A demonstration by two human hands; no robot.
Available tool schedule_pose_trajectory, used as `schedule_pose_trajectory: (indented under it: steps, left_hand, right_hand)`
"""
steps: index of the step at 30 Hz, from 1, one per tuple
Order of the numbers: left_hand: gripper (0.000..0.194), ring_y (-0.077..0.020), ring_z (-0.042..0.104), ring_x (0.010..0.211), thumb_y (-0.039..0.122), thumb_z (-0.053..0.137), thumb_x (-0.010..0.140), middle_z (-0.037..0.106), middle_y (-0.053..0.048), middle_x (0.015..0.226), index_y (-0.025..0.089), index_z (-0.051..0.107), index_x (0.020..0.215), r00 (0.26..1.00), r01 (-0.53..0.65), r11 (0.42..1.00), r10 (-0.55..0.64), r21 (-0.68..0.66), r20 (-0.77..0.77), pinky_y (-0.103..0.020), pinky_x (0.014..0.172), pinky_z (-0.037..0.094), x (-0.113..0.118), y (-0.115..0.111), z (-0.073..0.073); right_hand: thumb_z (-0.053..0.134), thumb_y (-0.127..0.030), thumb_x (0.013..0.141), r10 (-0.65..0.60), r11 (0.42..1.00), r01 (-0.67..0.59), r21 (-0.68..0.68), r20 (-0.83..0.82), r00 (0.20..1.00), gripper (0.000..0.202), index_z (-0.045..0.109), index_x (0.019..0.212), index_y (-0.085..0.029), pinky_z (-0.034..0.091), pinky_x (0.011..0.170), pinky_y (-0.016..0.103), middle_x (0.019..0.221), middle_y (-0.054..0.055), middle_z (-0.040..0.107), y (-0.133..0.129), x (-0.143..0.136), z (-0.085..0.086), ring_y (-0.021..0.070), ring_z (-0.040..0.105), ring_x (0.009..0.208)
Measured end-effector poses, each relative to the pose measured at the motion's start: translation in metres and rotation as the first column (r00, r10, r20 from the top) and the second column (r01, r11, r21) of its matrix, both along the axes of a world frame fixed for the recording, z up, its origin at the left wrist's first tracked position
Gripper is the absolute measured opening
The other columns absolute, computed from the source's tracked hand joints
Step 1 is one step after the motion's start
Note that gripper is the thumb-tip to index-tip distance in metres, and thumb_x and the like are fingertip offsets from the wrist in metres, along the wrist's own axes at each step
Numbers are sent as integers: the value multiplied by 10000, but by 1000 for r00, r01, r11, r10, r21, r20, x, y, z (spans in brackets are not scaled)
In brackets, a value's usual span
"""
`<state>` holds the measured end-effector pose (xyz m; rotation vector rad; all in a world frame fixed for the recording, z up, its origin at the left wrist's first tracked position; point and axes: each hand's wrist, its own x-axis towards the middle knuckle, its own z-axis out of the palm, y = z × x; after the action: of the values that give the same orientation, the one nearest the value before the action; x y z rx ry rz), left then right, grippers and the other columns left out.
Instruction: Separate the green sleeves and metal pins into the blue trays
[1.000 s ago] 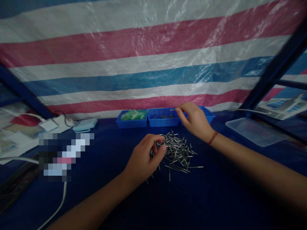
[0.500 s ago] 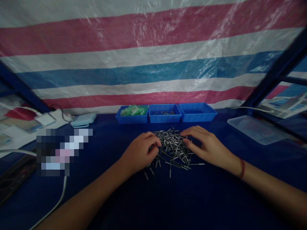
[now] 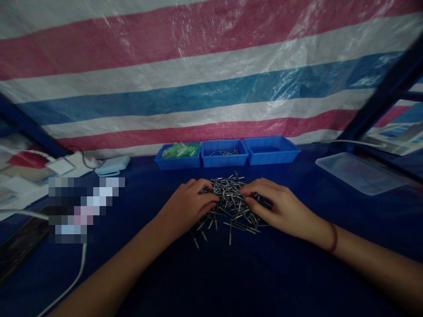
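Note:
A loose pile of blind rivets (image 3: 228,193), silvery with thin pins, lies on the dark blue tabletop (image 3: 231,277) between my hands. My left hand (image 3: 193,198) rests at the pile's left edge, its fingers curved and the thumb apart from them, with rivets in the gap beneath. On the other side, my right hand (image 3: 276,202) touches the pile with index finger and thumb spread a little. No rivet is plainly gripped in either hand. Some rivets lie scattered at the near edge of the pile. Parts of the fingertips are hidden among the rivets.
Behind the pile stand a blue bin (image 3: 178,163) with green plastic packets, a middle blue bin (image 3: 224,159) with a few rivets, and a right blue bin (image 3: 272,155). A clear plastic lid (image 3: 360,174) lies right. A phone (image 3: 23,246) and white cable (image 3: 81,264) lie left.
My right hand has moved left and inward against the pile, and my left hand's thumb and fingers have parted more. The view has shifted and tilted slightly.

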<state>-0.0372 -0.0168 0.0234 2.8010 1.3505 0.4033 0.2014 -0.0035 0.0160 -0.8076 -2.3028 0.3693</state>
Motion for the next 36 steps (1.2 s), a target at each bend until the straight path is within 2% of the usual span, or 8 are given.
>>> schedule_pose_trajectory:
  steps: [3,8,13,16,25,31,36]
  left_hand:
    - [142,-204,528,879,263,559,858,549,-55,1090,251,660,957,1000,17,1000,-17,-13,-14,-382,779,443,0,0,1]
    - [160,-202,536,899,194,494,883,552,-69,1078,212,643,935,1000,30,999,-30,-16,-8,-382,796,448,3,-3,-1]
    - [199,-201,541,889,164,509,860,546,-70,1089,223,631,1007,998,31,999,-30,-24,49,-384,792,461,4,-4,-3]
    - [174,-205,542,887,151,510,844,540,-74,1093,206,639,947,998,24,999,-21,-44,63,-392,793,461,5,-4,-4]
    - [89,-208,538,917,221,547,829,508,-73,1099,191,610,885,995,-6,989,21,-150,101,-404,831,454,5,-6,-2]
    - [106,-215,528,941,203,474,880,501,-86,1098,166,569,848,996,-3,993,14,-120,91,-409,832,454,6,-7,-4]
    - [105,-201,527,953,226,457,898,492,-77,1086,166,543,895,974,-23,995,43,-93,223,-397,861,438,7,-5,-4]
  right_hand:
    - [498,-198,849,5,1000,-5,-10,-8,1000,177,618,978,-179,509,720,329,889,54,662,1,-1,-1,167,615,823]
    - [493,-194,851,-29,999,28,-16,-63,998,165,636,934,-183,509,697,312,852,45,668,0,-1,-2,155,623,790]
    - [487,-192,851,-38,999,36,-22,-93,995,170,642,918,-188,506,657,304,823,41,667,-2,0,-2,150,622,751]
    - [488,-187,853,-31,999,28,-30,-94,995,164,642,908,-190,506,656,299,822,39,666,-3,0,-2,147,622,751]
    - [500,-154,843,6,1000,-9,-24,-116,993,152,637,904,-177,502,644,272,801,27,663,-7,-2,-1,127,623,727]
    - [497,-150,842,15,1000,-16,-16,-108,994,154,636,903,-177,501,648,276,789,30,668,-7,-3,0,130,621,718]
    - [486,-161,843,-20,999,16,-48,-98,995,164,642,890,-171,491,650,274,790,31,662,-9,-4,0,127,613,715]
